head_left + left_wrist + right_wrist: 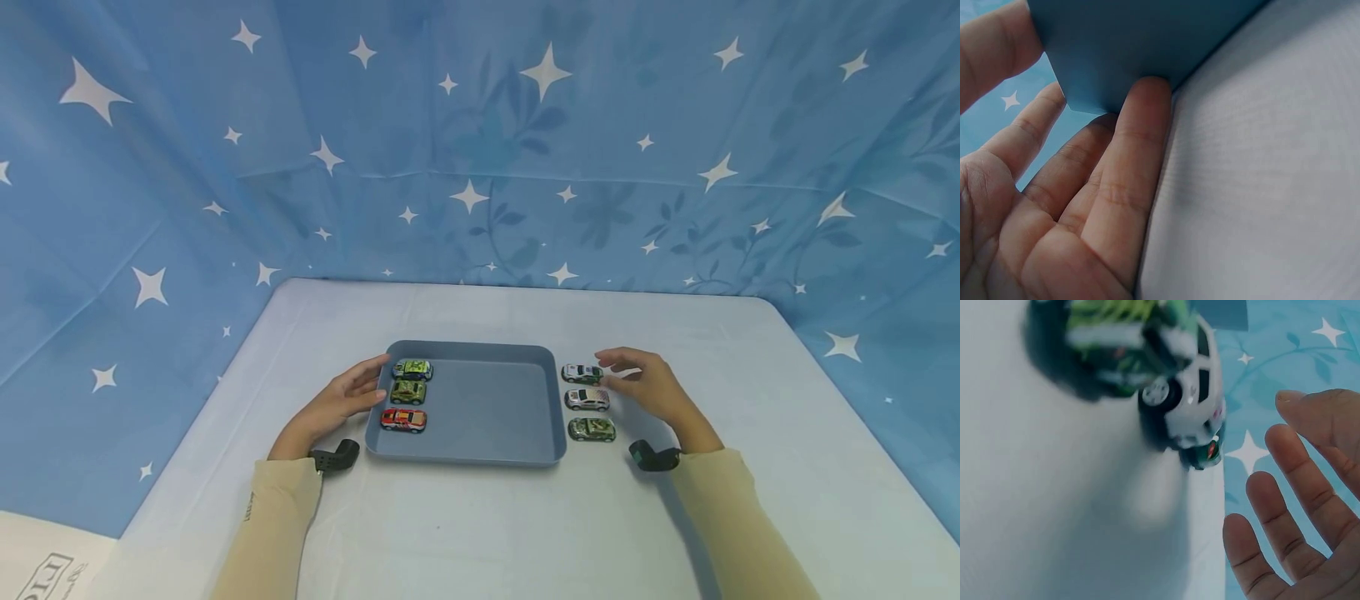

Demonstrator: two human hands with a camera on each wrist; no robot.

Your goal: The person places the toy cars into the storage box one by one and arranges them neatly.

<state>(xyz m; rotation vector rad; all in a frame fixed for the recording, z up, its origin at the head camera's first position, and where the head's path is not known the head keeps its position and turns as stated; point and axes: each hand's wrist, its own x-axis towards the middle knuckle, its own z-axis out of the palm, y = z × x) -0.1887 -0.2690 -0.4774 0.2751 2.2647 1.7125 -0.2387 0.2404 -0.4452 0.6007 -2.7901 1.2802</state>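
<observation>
A grey-blue tray point(480, 461) lies on the table, with several toy cars at hand. Three sit in a column along its left inside: a yellow-green car point(412, 370), an olive camouflage car point(408, 392) and a red-orange car point(403, 420). My left hand point(347, 400) is at the tray's left side, fingertips touching its outer wall point(1147, 44). Right of the tray stand a white-and-green car point(582, 374), a white patterned car point(587, 400) and a green camouflage car point(592, 429). Beside the white-and-green car my right hand point(647, 385) hovers with relaxed, spread fingers, holding nothing.
The white-covered table point(465, 533) has rounded far corners. Behind it hangs a blue cloth point(420, 108) with white stars. Each wrist wears a black camera, the left camera point(336, 456) close to the tray's near-left corner. A printed pale sheet point(45, 558) shows at lower left.
</observation>
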